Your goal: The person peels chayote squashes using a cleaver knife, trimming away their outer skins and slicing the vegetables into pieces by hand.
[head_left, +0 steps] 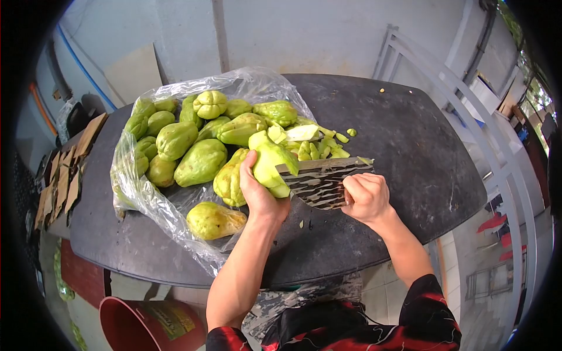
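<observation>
Left hand (pixel 264 198): curled round a pale green fruit (pixel 269 164) over the table (pixel 410 140)
Right hand (pixel 367 199): closed on a wide knife (pixel 316 187), up against that fruit
Plastic bag (pixel 130 196): spread under whole fruits (pixel 202 162), crowding the left side
Cut pieces (pixel 310 151): heaped just past the knife
Red bucket (pixel 152 330): down on the floor

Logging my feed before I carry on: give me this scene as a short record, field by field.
Left hand: holds a pared chayote
Right hand: grips a broad-bladed knife
Blade: at the held fruit's right side; exact contact unclear
Whole chayotes: grouped on clear plastic, left of the knife
Cut pieces: beyond the knife
Surface: dark table
Floor: red bucket by the table's near edge
</observation>
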`<state>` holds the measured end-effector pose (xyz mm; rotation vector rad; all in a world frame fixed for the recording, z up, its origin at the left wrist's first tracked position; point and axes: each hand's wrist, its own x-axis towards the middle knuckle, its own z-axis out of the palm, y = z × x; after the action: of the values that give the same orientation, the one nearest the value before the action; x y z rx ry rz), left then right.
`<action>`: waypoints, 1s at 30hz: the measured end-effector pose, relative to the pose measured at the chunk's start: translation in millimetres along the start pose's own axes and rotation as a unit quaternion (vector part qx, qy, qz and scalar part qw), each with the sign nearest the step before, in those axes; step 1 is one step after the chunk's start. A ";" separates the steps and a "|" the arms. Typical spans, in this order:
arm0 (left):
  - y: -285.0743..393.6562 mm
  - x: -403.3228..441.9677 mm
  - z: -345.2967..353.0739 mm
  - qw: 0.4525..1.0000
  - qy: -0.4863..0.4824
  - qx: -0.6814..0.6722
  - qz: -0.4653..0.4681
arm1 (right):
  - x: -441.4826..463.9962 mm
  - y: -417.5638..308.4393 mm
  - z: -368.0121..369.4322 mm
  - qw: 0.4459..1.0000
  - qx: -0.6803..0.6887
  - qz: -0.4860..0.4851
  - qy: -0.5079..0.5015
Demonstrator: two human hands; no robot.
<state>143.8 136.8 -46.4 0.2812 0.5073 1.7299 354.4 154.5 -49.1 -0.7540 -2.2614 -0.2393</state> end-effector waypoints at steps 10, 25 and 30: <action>-2.0 -2.1 -1.1 0.996 -0.064 0.065 -0.003 | 3.4 -7.5 -3.9 0.998 0.058 -0.030 0.008; 1.6 -7.1 4.3 0.993 -0.095 0.070 0.016 | 1.0 -1.3 -6.4 0.999 0.052 0.001 -0.006; 5.3 -8.5 5.7 0.991 -0.094 0.085 0.034 | -2.2 12.5 -1.8 0.997 0.044 0.056 0.000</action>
<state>143.7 128.8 -38.1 0.5841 0.5124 1.7073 364.0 163.0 -50.1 -0.8303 -2.2051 -0.0867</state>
